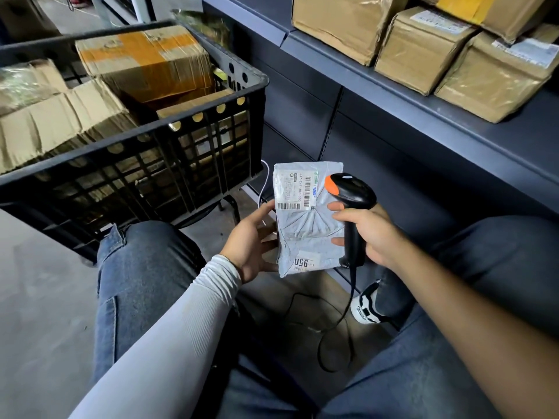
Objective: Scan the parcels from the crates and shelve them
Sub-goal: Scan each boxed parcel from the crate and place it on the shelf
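A flat grey mailer parcel (pixel 305 225) with barcode labels is held between my knees, its label side up. My left hand (pixel 252 241) grips its left edge. My right hand (pixel 367 232) is closed around the handle of a black barcode scanner (pixel 352 195) with an orange tip, whose head sits over the parcel's upper right corner. A black plastic crate (pixel 145 164) at the left holds several cardboard parcels (pixel 148 63).
A dark grey shelf (pixel 408 98) runs along the right, carrying several brown taped boxes (pixel 423 46). The scanner's black cable (pixel 335 334) loops on the floor between my legs. A white cable (pixel 264 182) hangs beside the crate. My knees flank the parcel.
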